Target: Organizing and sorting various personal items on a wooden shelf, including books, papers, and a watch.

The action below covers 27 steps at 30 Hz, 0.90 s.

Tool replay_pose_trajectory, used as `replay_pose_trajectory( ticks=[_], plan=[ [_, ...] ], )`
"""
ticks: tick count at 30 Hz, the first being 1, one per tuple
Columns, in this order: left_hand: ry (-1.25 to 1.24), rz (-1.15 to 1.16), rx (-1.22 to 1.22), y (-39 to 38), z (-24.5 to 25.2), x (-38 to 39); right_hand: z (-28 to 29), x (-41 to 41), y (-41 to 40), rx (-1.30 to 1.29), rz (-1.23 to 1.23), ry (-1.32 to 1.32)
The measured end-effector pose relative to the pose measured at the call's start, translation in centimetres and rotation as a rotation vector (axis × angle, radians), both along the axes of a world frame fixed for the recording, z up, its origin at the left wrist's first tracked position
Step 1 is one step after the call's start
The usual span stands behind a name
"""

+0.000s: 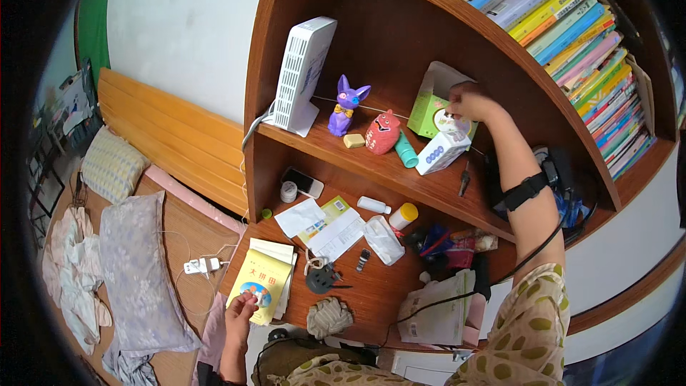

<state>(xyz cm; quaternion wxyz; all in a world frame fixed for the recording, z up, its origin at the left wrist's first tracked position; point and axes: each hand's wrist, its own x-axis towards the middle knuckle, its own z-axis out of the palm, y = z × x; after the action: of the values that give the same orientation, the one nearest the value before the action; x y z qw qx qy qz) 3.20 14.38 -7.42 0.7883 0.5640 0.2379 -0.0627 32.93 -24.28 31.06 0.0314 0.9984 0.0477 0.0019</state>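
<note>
My left hand [242,308] is over a yellow booklet [262,273] on the desk. It pinches a small white object [258,298], too small to name. On the shelf above, my right hand [465,103] is at the opening of a green and white cardboard box [424,112] with its flap raised. The fingers are curled, and whether they hold anything is hidden. A small white box [444,151] stands just in front of the green one. To its left are a teal tube [405,150], a red animal figurine [382,133] and a purple cat figurine [345,107].
A white router [304,75] stands at the shelf's left end. Papers [337,233], a yellow-capped bottle [403,216], a black plug adapter [321,277] and a cloth bundle [329,317] lie on the desk. A black cable [429,306] runs by my right arm. Books [579,48] fill the right shelf.
</note>
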Motion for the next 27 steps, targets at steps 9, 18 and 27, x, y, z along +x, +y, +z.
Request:
replay_pose_trajectory(
  ticks=[9, 18, 27],
  plan=[
    [-0.041, 0.029, -0.036, 0.1, -1.1, 0.0, -2.9, 1.7, 1.9, -0.065, 0.128, -0.061],
    [0.025, 0.023, 0.012, 0.2, -0.5, -0.6, -3.6, 2.3, 5.2, -0.128, 0.100, -0.218],
    [-0.047, 0.015, -0.043, 0.1, -1.4, -0.3, -4.1, 2.4, 4.7, -0.048, 0.137, -0.206]
  ],
)
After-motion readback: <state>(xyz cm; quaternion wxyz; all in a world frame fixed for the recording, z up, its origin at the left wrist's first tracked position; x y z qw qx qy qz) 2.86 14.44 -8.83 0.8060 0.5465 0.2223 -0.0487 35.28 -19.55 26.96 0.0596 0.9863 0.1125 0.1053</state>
